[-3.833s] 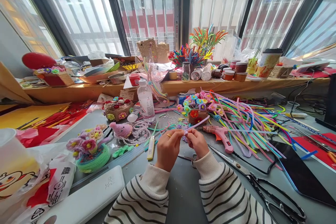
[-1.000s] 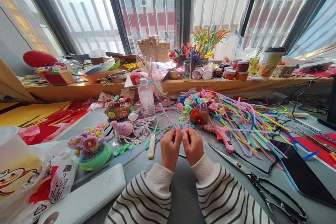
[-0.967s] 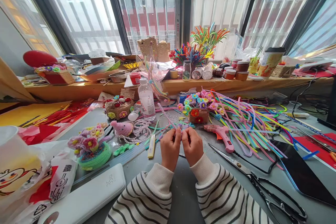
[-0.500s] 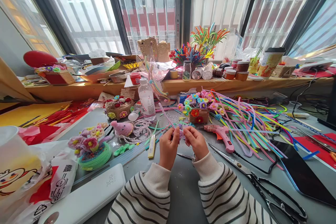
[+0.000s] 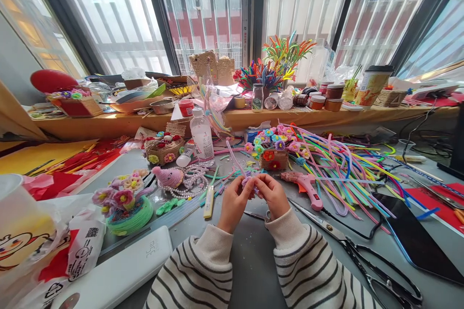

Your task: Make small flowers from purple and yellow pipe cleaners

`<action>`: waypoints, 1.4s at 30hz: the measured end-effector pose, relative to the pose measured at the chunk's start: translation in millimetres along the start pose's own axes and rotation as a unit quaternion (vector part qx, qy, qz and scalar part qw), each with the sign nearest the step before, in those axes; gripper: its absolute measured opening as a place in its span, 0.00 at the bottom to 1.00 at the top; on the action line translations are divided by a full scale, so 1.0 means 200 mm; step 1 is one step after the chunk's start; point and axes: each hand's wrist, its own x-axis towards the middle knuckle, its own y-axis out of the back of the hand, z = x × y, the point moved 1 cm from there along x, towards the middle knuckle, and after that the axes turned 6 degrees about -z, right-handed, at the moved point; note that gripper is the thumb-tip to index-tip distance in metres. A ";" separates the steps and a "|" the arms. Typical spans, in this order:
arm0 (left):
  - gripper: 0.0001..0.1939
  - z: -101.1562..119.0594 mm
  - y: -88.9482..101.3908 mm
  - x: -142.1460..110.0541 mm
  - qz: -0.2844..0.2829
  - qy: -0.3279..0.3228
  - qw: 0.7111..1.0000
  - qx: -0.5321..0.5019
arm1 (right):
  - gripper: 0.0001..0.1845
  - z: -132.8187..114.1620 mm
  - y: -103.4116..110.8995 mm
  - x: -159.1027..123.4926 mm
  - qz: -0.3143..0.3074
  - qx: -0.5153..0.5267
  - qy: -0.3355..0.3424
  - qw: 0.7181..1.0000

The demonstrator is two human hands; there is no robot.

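Between my two hands is a light purple pipe cleaner [image 5: 236,158], bent into small loops near the fingers, with one straight end sticking up to the left. My left hand [image 5: 235,202] pinches it from the left side. From the other side my right hand [image 5: 271,195] pinches the looped part, its fingertips close against those of the left. The fingers cover much of the looped part. Just below the hands lies a small pair of scissors [image 5: 254,215], partly hidden by the right wrist. A yellow utility knife [image 5: 209,202] rests left of my left hand.
A pink glue gun [image 5: 306,188], large black-handled scissors [image 5: 366,256] and a phone [image 5: 416,236] lie to the right. Behind are a flower basket [image 5: 274,159], many pipe cleaners [image 5: 348,174] and a water bottle [image 5: 203,140]. A white power bank [image 5: 119,270] sits front left.
My hands have come closer together, fingertips now meeting over the looped part. The pipe cleaner's free end has tilted more upright and shifted slightly right.
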 end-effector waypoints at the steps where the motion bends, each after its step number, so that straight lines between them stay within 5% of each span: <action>1: 0.10 0.00 0.01 0.00 -0.002 0.006 1.000 -0.016 | 0.12 -0.01 0.01 0.00 0.006 -0.016 -0.001 1.000; 6: 0.10 0.00 0.05 0.02 0.041 0.033 0.998 -0.045 | 0.11 -0.07 0.08 -0.02 0.030 -0.242 0.021 0.970; 10: 0.11 -0.01 0.08 0.02 0.069 0.048 0.995 -0.057 | 0.06 -0.10 0.15 -0.12 -0.084 -0.489 0.008 0.868; 13: 0.11 -0.02 0.08 0.03 0.075 0.062 0.991 -0.094 | 0.05 -0.10 0.19 -0.21 -0.147 -0.580 -0.046 0.800; 24: 0.13 0.00 0.08 0.03 0.088 0.089 0.967 -0.223 | 0.12 -0.15 0.03 -0.20 -0.201 -0.756 -0.181 0.596; 27: 0.13 0.00 0.08 0.02 0.099 0.077 0.968 -0.216 | 0.08 -0.12 0.05 -0.16 -0.149 -0.722 -0.182 0.651; 33: 0.13 0.01 0.07 0.02 0.108 0.076 0.967 -0.216 | 0.10 -0.04 0.11 -0.10 -0.026 -0.456 -0.089 0.885; 35: 0.12 0.01 0.08 0.02 0.116 0.082 0.964 -0.225 | 0.11 -0.02 0.09 -0.09 -0.024 -0.338 -0.061 0.939; 38: 0.11 0.02 0.08 0.02 0.111 0.096 0.962 -0.230 | 0.15 -0.02 0.05 -0.09 -0.019 -0.259 -0.043 0.965; 42: 0.11 0.02 0.08 0.02 0.104 0.101 0.962 -0.231 | 0.18 -0.04 0.04 -0.10 -0.046 -0.287 -0.027 0.956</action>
